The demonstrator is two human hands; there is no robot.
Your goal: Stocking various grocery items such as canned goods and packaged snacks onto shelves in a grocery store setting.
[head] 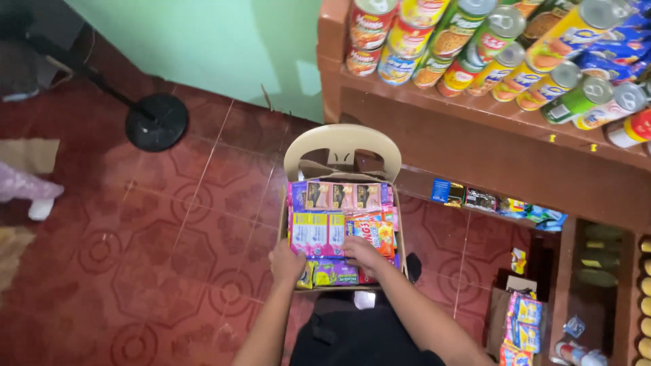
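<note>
Red tiled floor (169, 224); cardboard box (401, 230) crammed with bright packets; left hand (286, 262) grips rim, right hand (363, 251) fingers spread on packets.

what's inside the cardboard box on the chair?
The cardboard box is packed with flat snack packets: pink, yellow, orange, purple. The right hand rests on them; the left hand grips the near edge. Lower layers are covered.

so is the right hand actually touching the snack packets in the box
Touching. The head view shows the right hand lying flat on top of the snack packets in the cardboard box, fingers spread over them with no gap visible.
</note>
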